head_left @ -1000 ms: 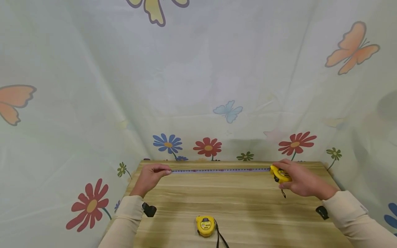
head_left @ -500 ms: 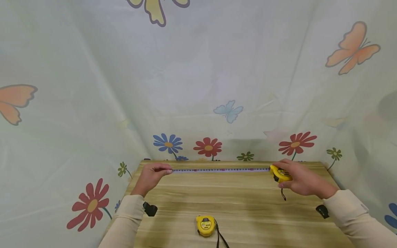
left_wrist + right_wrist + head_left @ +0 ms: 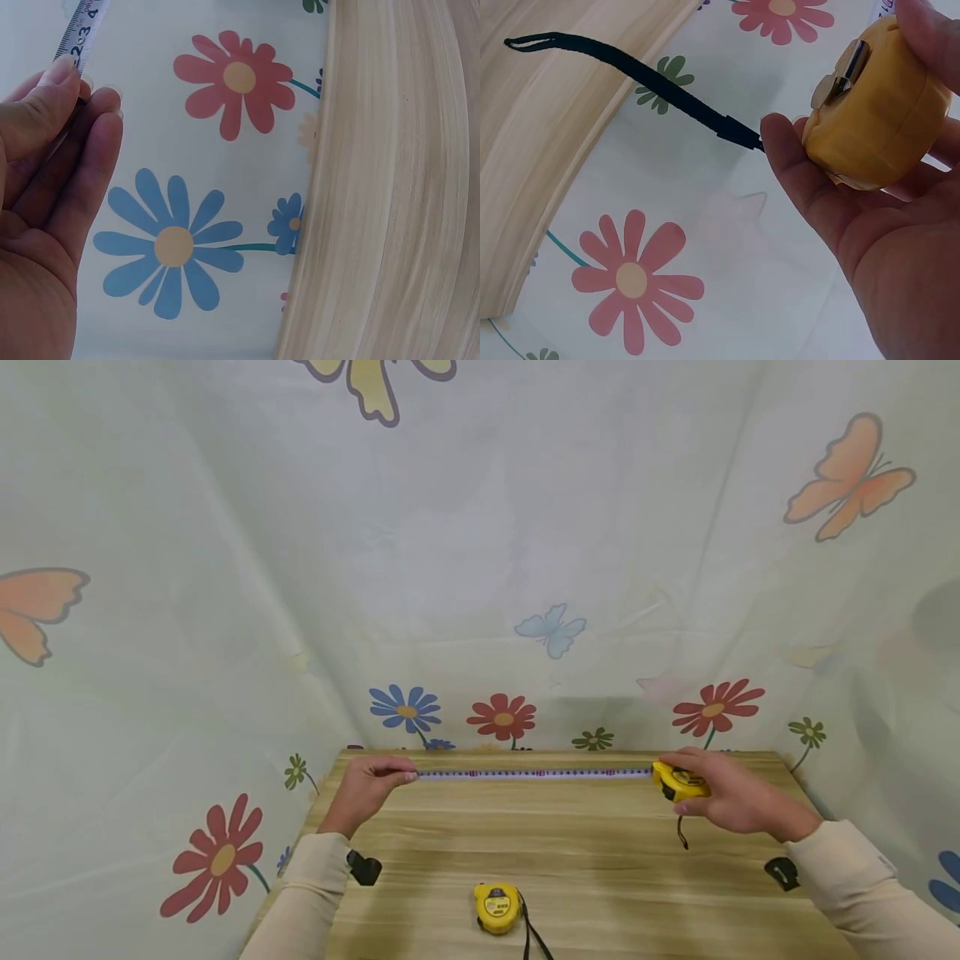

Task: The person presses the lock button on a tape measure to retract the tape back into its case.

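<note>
My right hand (image 3: 727,793) grips a yellow tape measure (image 3: 677,782) toward the table's far right, its black wrist strap (image 3: 660,82) dangling. From the case a white blade (image 3: 536,773) with printed numbers runs straight leftward. My left hand (image 3: 371,787) pinches the blade's free end between thumb and fingers; the end itself is hidden there. In the left wrist view the low numbers on the blade (image 3: 84,37) show just past the thumb. The blade is stretched level along the table's back edge.
A second yellow tape measure (image 3: 497,907) with a black strap lies on the wooden table (image 3: 600,860) near the front. Behind and at both sides hangs a pale curtain (image 3: 465,568) printed with flowers and butterflies.
The blade has turned slightly so that its printed numbers show more plainly. Both hands stay almost in place, and the second tape measure has not moved.
</note>
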`<move>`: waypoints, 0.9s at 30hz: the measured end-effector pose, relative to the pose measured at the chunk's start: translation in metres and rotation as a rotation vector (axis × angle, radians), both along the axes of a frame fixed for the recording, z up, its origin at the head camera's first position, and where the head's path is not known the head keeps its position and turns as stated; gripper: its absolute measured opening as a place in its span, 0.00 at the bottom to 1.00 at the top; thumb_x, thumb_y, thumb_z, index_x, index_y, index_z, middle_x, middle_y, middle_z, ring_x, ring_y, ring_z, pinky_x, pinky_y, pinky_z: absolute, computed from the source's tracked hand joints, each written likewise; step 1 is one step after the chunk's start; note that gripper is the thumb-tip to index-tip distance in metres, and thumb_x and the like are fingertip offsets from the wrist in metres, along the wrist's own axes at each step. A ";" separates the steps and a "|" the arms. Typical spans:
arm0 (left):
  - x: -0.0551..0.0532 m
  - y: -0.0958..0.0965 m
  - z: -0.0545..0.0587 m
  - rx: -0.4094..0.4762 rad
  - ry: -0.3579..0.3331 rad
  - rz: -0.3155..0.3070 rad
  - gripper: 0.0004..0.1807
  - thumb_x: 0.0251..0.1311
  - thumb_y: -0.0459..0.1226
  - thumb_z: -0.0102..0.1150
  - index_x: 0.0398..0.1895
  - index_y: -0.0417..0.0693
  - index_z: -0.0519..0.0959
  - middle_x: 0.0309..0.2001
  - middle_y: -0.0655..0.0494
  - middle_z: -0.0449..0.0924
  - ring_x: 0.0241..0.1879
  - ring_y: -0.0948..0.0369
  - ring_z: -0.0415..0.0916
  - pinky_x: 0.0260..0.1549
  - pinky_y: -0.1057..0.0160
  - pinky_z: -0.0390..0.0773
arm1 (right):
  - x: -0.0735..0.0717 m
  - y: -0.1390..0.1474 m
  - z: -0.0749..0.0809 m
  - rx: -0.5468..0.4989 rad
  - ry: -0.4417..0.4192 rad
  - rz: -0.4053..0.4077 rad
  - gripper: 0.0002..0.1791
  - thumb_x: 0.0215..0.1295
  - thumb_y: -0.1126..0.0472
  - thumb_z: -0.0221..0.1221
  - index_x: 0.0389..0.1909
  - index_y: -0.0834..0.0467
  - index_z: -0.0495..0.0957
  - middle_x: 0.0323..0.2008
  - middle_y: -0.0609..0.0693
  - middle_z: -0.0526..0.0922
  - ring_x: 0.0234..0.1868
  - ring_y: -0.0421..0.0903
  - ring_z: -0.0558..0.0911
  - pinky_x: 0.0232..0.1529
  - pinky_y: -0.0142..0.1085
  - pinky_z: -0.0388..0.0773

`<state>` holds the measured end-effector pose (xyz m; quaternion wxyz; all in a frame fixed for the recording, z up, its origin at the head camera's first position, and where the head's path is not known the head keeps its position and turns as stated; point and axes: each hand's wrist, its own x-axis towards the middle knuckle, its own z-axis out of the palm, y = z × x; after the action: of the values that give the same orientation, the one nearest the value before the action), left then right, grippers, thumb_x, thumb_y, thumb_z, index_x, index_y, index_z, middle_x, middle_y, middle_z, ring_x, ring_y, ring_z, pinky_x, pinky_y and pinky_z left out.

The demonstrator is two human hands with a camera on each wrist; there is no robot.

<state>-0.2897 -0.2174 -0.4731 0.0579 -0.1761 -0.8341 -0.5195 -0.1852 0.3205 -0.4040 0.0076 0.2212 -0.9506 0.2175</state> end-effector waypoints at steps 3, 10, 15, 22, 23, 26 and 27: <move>0.000 0.001 -0.002 0.009 0.007 -0.004 0.05 0.62 0.34 0.72 0.40 0.46 0.92 0.44 0.44 0.91 0.39 0.68 0.87 0.41 0.67 0.85 | 0.001 0.000 0.000 -0.005 0.005 0.002 0.35 0.62 0.56 0.73 0.68 0.64 0.75 0.59 0.59 0.82 0.47 0.44 0.78 0.51 0.47 0.81; 0.001 0.004 -0.003 0.002 0.002 0.002 0.06 0.63 0.35 0.72 0.41 0.45 0.91 0.44 0.46 0.91 0.39 0.67 0.87 0.42 0.64 0.86 | 0.001 -0.001 -0.001 -0.009 0.020 0.011 0.34 0.62 0.57 0.73 0.67 0.65 0.76 0.60 0.60 0.82 0.47 0.44 0.79 0.51 0.46 0.82; 0.002 0.006 -0.002 0.006 -0.002 -0.002 0.05 0.63 0.36 0.72 0.40 0.48 0.92 0.44 0.47 0.91 0.40 0.66 0.87 0.44 0.61 0.87 | 0.002 -0.001 -0.001 -0.011 0.028 0.010 0.33 0.62 0.57 0.73 0.67 0.64 0.76 0.58 0.59 0.83 0.47 0.43 0.79 0.51 0.46 0.82; 0.002 0.008 -0.004 0.013 -0.009 -0.019 0.06 0.63 0.37 0.73 0.41 0.49 0.92 0.44 0.47 0.91 0.40 0.64 0.87 0.44 0.61 0.87 | 0.002 0.000 -0.002 -0.009 0.031 0.009 0.33 0.62 0.58 0.73 0.67 0.64 0.76 0.59 0.59 0.83 0.47 0.44 0.78 0.50 0.46 0.81; 0.002 0.008 -0.004 0.009 -0.010 -0.017 0.06 0.63 0.37 0.73 0.41 0.49 0.92 0.44 0.47 0.91 0.40 0.64 0.87 0.44 0.60 0.87 | 0.001 0.000 -0.003 -0.007 0.028 0.007 0.33 0.62 0.58 0.73 0.67 0.63 0.76 0.59 0.59 0.83 0.47 0.44 0.78 0.50 0.46 0.81; 0.002 0.008 -0.004 -0.004 -0.014 -0.012 0.06 0.63 0.37 0.72 0.41 0.50 0.92 0.44 0.48 0.91 0.41 0.64 0.87 0.45 0.58 0.87 | 0.001 0.000 -0.003 -0.004 0.028 0.001 0.34 0.62 0.57 0.73 0.67 0.63 0.76 0.60 0.60 0.83 0.47 0.44 0.78 0.51 0.47 0.81; 0.002 0.009 -0.004 -0.009 -0.014 -0.010 0.06 0.63 0.37 0.72 0.41 0.50 0.92 0.44 0.49 0.91 0.41 0.65 0.87 0.45 0.59 0.87 | 0.001 0.000 -0.003 -0.003 0.027 -0.001 0.34 0.62 0.57 0.73 0.67 0.63 0.76 0.60 0.60 0.83 0.47 0.44 0.79 0.51 0.48 0.81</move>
<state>-0.2874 -0.2088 -0.4771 0.0489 -0.1769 -0.8361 -0.5170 -0.1839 0.3202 -0.4075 0.0210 0.2237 -0.9502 0.2161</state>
